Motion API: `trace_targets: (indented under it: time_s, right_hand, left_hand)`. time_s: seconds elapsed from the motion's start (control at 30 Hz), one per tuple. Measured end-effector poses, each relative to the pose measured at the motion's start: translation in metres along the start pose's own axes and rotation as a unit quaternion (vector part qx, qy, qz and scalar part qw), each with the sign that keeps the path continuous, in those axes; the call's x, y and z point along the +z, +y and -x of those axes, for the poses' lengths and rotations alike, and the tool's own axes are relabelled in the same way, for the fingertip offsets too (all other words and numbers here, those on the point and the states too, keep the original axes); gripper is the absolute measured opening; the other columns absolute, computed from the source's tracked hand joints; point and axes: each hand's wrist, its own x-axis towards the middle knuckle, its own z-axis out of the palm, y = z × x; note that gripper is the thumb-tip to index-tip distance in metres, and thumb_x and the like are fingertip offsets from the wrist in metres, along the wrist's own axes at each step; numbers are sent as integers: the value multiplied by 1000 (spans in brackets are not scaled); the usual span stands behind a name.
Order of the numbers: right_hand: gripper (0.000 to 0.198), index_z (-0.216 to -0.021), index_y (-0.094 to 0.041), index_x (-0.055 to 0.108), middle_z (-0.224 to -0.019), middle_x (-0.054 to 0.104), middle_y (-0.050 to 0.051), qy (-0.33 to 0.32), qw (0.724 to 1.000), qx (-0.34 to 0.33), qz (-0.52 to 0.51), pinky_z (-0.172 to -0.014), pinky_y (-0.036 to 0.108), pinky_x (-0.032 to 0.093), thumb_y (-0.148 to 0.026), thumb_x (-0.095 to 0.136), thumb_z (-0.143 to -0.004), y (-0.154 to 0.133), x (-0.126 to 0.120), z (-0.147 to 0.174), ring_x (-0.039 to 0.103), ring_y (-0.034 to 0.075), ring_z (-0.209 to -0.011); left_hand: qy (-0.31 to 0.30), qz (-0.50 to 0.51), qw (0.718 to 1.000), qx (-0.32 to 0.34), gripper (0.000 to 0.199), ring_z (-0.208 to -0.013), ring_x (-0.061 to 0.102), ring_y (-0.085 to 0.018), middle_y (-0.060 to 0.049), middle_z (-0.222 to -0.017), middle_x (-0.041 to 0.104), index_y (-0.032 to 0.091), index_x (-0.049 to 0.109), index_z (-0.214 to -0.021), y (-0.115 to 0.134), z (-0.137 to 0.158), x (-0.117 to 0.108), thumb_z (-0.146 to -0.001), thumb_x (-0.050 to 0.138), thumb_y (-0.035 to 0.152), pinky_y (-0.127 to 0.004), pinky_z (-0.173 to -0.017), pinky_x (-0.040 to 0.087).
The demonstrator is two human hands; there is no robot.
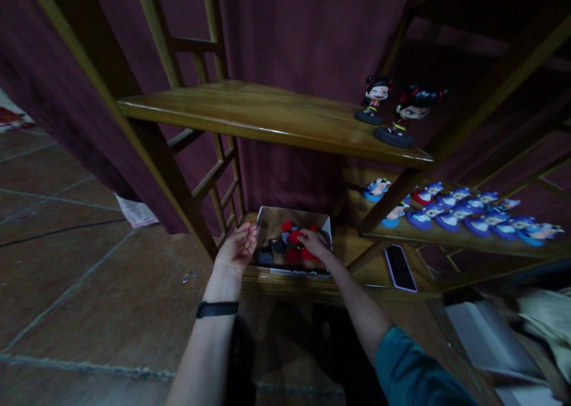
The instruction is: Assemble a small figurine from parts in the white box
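Shelving of golden wood (267, 111) is filling the view, its upper board carrying two dark-haired figurines (395, 111) and a lower board to the right holding a row of blue ones (468, 215). Lowest down, an open cardboard box (267, 218) is sitting straight ahead of both arms, holding red and dark round pieces (292, 239). The right hand (314, 242) is reaching inside, its grip closing lightly over the red pieces. The left hand (236, 248) is resting at the box's left wall, grip released, fingers loosely curled. A phone (400, 267) is lying just right of the box.
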Motion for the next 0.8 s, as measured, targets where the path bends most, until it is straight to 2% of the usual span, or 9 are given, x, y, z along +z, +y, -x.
trace_targets:
  time_s: [0.1,0.2,0.37,0.47,0.67,0.73,0.8]
  right_hand:
    - [25,-100,-28,62,-89,67,-3,11,999,35,2,-64,22,38,-34,44,-83,6,-8,-2,58,14,-76]
    - [24,-99,-30,62,-88,67,-3,4,999,30,14,-66,23,39,-33,45,-83,7,-10,0,58,14,-77]
    - [25,-101,-28,62,-99,64,1,24,998,-41,49,-80,26,39,-23,46,-82,-3,-5,7,56,16,-90]
    - [31,-108,-26,59,-108,59,2,41,995,-90,34,-88,27,37,-16,46,-82,-18,0,10,53,16,-99]
    - [27,-108,-26,58,-107,57,4,-28,980,-195,-6,-90,29,37,-21,49,-83,-61,28,22,49,17,-105]
    - [30,-110,-26,57,-112,53,5,-50,979,-198,-1,-91,31,36,-24,54,-80,-72,39,26,47,18,-108]
    - [32,-109,-27,56,-115,50,5,-62,983,-173,4,-90,30,37,-22,57,-78,-78,49,28,47,18,-108]
  left_hand:
    - [-4,-3,1000,1,20,-60,62,-10,-7,-75,63,11,58,-86,1,0,-1,-76,47,-2,-19,-52,50]
    - [-3,-2,1000,2,20,-60,62,-10,-7,-75,63,12,58,-86,0,0,-1,-76,48,-2,-19,-51,50]
    - [9,1,1000,5,19,-60,62,-10,-7,-75,63,12,58,-85,0,-1,1,-75,49,-2,-18,-50,49]
    - [15,3,1000,1,18,-60,62,-10,-6,-74,63,12,58,-84,1,-2,2,-76,48,0,-18,-50,49]
    - [10,5,1000,-5,18,-59,61,-10,-6,-73,63,12,58,-83,1,-1,4,-77,48,-1,-17,-50,48]
    - [10,3,1000,-4,18,-60,61,-10,-6,-74,63,12,58,-84,0,0,4,-76,48,-1,-18,-50,49]
    - [12,4,1000,-4,19,-60,61,-10,-6,-74,63,12,58,-84,0,1,5,-76,47,-1,-18,-50,49]
